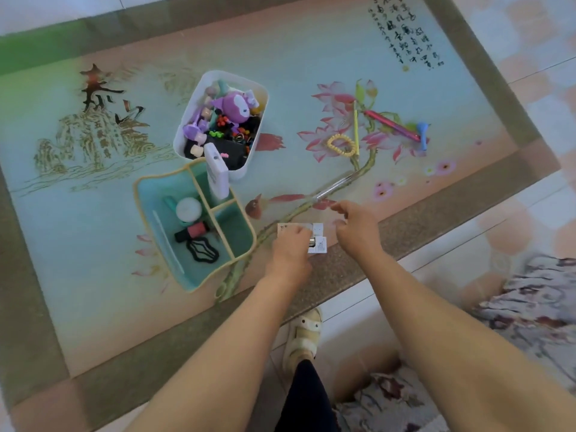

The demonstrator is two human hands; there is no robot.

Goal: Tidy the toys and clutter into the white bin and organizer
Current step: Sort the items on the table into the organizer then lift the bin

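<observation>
My left hand (293,244) grips a small white box (318,241) with a card at the table's near edge. My right hand (352,222) hovers just right of it, fingers loosely curled, holding nothing; a clear pen (335,185) lies just beyond its fingertips. The white bin (187,120) is full of toys, a purple plush (235,106) on top. In front of it stands the teal organizer (146,213) with a white jar, a red-and-black tube and a black clip inside; a white remote (216,171) leans in its far compartment.
On the painted tabletop to the right lie a yellow coil hair tie (341,145), a yellow pencil (356,126), a pink pen (391,124) and a blue toy (422,134). My sandalled foot (304,335) shows below the table edge, beside a floral cushion (536,294).
</observation>
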